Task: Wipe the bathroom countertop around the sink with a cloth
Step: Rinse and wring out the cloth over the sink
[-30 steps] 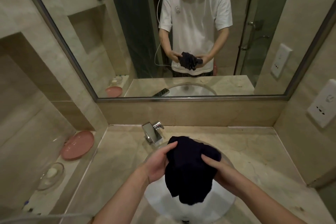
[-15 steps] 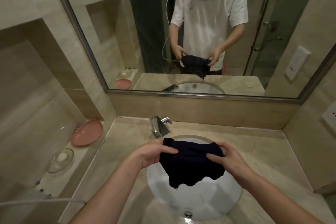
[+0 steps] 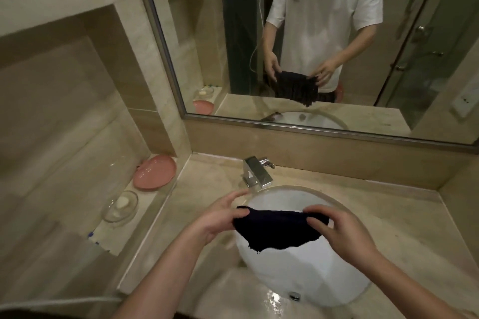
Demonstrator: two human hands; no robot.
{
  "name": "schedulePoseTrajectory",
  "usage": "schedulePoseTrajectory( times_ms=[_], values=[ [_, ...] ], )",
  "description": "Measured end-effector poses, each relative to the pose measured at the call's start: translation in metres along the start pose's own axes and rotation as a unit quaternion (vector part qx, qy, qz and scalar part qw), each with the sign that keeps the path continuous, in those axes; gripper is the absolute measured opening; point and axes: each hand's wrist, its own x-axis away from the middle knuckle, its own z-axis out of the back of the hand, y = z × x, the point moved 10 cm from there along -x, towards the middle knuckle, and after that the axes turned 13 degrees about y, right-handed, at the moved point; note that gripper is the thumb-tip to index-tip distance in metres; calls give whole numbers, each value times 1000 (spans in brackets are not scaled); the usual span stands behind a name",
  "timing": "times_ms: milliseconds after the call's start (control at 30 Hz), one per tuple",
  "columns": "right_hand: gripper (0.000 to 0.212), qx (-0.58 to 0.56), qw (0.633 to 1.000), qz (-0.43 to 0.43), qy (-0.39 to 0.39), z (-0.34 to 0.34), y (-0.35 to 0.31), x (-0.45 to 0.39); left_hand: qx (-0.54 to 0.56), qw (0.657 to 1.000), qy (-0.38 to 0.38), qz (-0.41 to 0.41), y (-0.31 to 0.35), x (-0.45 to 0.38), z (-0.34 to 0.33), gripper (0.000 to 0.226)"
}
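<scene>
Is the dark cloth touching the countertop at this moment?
Apart. The head view shows the dark cloth stretched between the left hand and right hand, hanging over the sink, clear of the countertop.

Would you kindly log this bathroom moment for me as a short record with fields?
cloth: dark cloth stretched between both hands above the sink, not touching the countertop
left hand: left hand pinches the cloth's left edge
right hand: right hand pinches the right edge
faucet: chrome faucet behind the basin
ledge: pink dish and glass soap dish on the left
wiping: not yet begun
</scene>
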Motion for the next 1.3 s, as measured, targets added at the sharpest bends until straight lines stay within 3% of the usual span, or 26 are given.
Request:
schedulePoseTrajectory(
  times_ms=[133, 233, 300, 367, 467, 600, 667, 733, 867, 1033, 1133, 1300],
  values=[
    [31, 137, 978, 116, -102, -31, -22, 0, -23, 999, -16, -39, -1, 5, 17, 29],
    [14, 155, 977, 145, -23, -27, -35, -7, -49, 998, -33, -29, -10, 3, 26, 27],
    [12, 102, 984, 145, -10, -24, -48, -9, -74, 996, -13, -46, -8, 1, 34, 27],
    [11, -15, 995, 87, -50, -26, -56, -9, -99, 993, -9, -61, -2, 5, 37, 25],
    [10, -208, 969, -23, -130, -33, -64, -11, -175, 980, -50, -76, 7, 20, 27, 48],
    [11, -216, 953, -1, -213, -43, -82, -21, -284, 944, -92, -139, 9, 36, -3, 66],
    [10, -189, 944, 16, -271, -51, -93, -22, -187, 961, -115, -168, 15, 42, -27, 65],
    [15, -156, 935, 32, -318, -55, -102, -24, -86, 980, -117, -134, 16, 46, -41, 56],
    [44, -33, 955, 104, -275, -51, -102, -53, -38, 989, -100, -100, 11, 50, -46, 37],
    [68, -171, 942, 78, -277, -72, -85, -41, 87, 992, 25, -93, 8, 53, -15, 45],
    [80, -188, 940, 102, -267, -93, -70, -19, 113, 985, 89, -96, -1, 55, 6, 47],
    [54, -243, 938, 103, -223, -114, -68, -1, 122, 983, 93, -101, -9, 62, 21, 50]
  ],
)
